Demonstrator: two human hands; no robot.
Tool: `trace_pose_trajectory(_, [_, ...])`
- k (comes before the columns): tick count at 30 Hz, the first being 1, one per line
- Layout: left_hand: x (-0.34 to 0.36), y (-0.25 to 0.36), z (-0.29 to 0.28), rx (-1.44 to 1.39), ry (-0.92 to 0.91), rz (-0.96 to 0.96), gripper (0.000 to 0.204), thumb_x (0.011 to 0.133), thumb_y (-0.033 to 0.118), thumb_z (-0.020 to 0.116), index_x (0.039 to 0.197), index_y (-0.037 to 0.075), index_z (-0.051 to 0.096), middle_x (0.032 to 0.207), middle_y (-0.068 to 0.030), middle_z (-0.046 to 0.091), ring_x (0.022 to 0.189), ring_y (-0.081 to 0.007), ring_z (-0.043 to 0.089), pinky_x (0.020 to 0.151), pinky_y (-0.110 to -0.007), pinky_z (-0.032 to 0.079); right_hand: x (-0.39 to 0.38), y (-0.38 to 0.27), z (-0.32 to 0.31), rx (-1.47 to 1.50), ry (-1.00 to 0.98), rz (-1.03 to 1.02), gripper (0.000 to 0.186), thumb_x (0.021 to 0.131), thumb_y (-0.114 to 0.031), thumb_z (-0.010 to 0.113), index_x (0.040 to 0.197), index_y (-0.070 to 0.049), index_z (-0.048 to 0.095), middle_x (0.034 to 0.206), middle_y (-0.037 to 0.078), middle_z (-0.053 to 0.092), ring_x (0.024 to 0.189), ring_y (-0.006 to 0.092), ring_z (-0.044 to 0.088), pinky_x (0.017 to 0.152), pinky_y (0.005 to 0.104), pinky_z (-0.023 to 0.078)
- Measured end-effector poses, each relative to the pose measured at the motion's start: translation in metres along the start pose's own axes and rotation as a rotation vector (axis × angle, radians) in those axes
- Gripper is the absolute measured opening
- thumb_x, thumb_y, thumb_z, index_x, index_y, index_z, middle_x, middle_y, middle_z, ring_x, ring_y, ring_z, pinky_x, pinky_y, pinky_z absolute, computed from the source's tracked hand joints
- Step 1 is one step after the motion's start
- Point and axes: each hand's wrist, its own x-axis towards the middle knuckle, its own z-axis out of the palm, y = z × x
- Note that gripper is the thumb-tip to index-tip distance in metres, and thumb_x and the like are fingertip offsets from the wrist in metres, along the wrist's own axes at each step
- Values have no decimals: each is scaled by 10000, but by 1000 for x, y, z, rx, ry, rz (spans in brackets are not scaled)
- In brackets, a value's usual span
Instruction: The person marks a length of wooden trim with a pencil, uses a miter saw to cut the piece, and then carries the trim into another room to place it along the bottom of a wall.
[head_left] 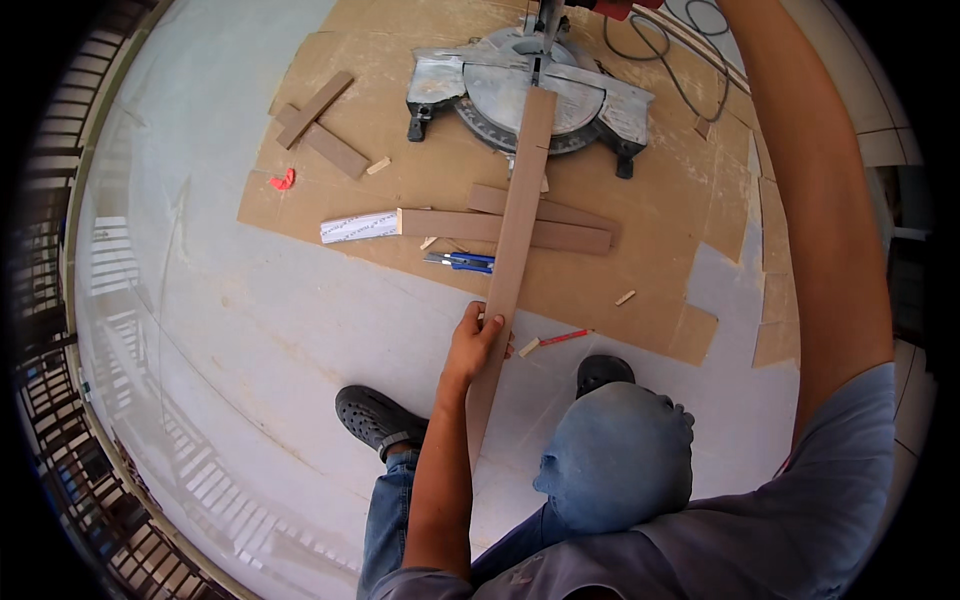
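Now, step: left hand (478, 338) clenched a long board (512, 262) laid on the miter saw (530, 92).
Right hand: out of view, grip cannot be told.
Next move: probably needs steady board alignment.

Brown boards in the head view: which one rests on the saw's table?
The long board gripped by the left hand; its far end lies on the mitre saw. The other boards lie flat on the cardboard.
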Motion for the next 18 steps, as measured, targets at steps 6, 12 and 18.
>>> trace_pose_trajectory(6, [-2,14,12,199,115,7,417,1018,414,664,976,14,551,694,-105,631,532,-178,630,497,-330,526,-12,0,2,35,-22,-24,160,936,-78,567,955,80,548,703,179,589,550,288,608,487,425,553])
trace_pose_trajectory(12, [-6,19,18,208,180,12,444,1018,432,663,920,17,539,643,-97,600,485,-175,607,450,-328,496,-44,5,7,34,25,-90,157,904,-69,576,846,77,576,660,159,594,520,270,611,472,413,544])
trace_pose_trajectory(18, [-7,22,10,200,189,2,439,1024,417,657,914,8,543,643,-101,600,483,-178,609,446,-331,492,-75,21,16,1,30,-269,172,865,-55,548,740,53,595,616,130,602,493,243,618,464,386,538])
